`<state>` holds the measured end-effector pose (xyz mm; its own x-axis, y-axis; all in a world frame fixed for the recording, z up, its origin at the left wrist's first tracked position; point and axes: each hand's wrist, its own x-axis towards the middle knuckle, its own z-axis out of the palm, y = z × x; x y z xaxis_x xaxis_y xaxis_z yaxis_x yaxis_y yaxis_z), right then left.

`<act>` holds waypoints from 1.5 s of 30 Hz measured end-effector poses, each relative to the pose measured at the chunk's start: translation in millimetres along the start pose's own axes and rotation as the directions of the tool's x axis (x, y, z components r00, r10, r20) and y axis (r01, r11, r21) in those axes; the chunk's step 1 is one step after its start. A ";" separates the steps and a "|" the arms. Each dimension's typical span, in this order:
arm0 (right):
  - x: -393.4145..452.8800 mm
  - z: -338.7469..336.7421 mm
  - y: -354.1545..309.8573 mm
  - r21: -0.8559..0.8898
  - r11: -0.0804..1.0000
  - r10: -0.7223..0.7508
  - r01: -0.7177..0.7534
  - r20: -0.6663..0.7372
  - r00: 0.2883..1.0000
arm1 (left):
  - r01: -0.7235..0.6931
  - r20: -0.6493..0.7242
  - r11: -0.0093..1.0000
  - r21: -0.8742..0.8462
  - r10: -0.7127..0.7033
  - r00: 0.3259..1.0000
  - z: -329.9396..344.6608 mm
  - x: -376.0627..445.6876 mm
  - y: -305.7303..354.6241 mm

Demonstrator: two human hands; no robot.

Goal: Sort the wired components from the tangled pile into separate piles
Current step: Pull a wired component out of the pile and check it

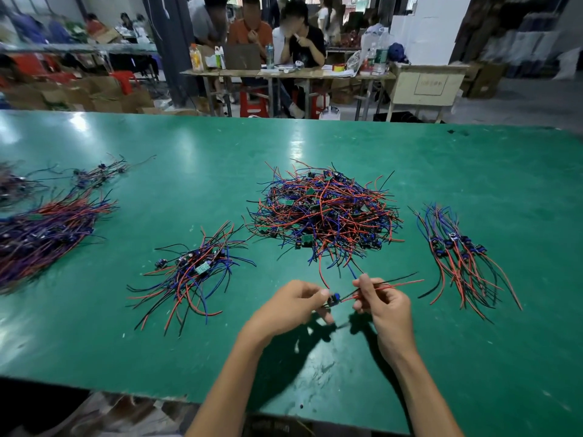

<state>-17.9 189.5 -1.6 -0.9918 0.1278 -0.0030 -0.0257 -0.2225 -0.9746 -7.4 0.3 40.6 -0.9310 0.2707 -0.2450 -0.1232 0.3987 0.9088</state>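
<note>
my left hand pinches a small blue wired component between thumb and fingertips, just above the green table and in front of the tangled pile. my right hand pinches its red and black wires, which run lengthwise to the right and slightly away from me, toward the sorted pile on the right. another sorted pile lies to the left.

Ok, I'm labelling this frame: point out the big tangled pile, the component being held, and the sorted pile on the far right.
tangled pile (321, 212), head view, middle of the heap.
held component (335, 298), head view, its blue body.
right sorted pile (457, 247), head view, its clustered blue parts.
</note>
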 end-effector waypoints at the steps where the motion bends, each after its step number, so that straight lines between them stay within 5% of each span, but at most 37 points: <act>1: 1.0 0.5 0.1 0.061 0.998 0.033 -0.032 -0.016 0.999 | -0.013 0.009 0.999 0.031 0.013 1.000 -6.2 -2.7 -3.1; 13: 10.3 -11.4 -0.5 0.441 0.871 0.218 -0.217 0.048 0.975 | -0.166 -0.254 0.976 0.138 0.197 0.947 -7.2 -5.2 -19.3; 24: 8.3 -18.4 1.6 0.468 0.867 0.143 -0.171 0.095 0.985 | -0.413 -0.576 0.859 0.304 0.511 0.638 15.9 0.9 -24.1; 34: -0.9 -9.7 2.1 0.089 0.996 -0.019 0.000 0.213 0.977 | -0.215 -0.516 0.902 0.374 0.395 0.760 14.6 2.6 -29.4; 41: -3.0 -1.0 6.4 0.047 0.997 -0.063 0.064 -0.031 0.998 | -0.127 -0.448 0.919 0.373 0.299 0.843 14.7 4.9 -35.8; 45: -1.6 -1.5 7.9 0.080 0.994 -0.057 0.068 -0.128 0.990 | -0.190 -0.434 0.883 0.429 0.386 0.814 21.4 3.3 -37.2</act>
<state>-16.3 189.1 -9.7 -0.9645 0.2629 0.0241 -0.1027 -0.2899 -0.9515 1.5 5.1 -1.2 -0.9546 -0.0066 0.2979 0.2152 0.6764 0.7044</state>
